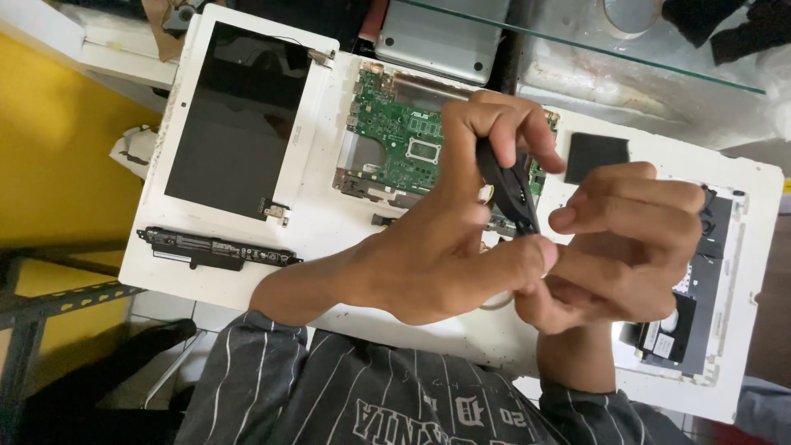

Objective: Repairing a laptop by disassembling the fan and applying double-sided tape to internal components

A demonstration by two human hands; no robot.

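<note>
Both my hands hold a small black flat part (pixel 504 183), round like a laptop fan, above a white table (pixel 346 227). My left hand (pixel 445 222) grips it between thumb and fingers from the left. From the right, my right hand (pixel 626 239) touches its lower edge with curled fingers. Under the hands lies a green laptop mainboard (pixel 394 138), partly hidden by them.
A white-framed laptop screen (pixel 235 115) lies at the left, and a long black battery (pixel 216 248) sits below it. A black square pad (pixel 595 154) and an opened laptop base with a drive (pixel 700 305) are at the right. A glass shelf (pixel 643 58) is behind.
</note>
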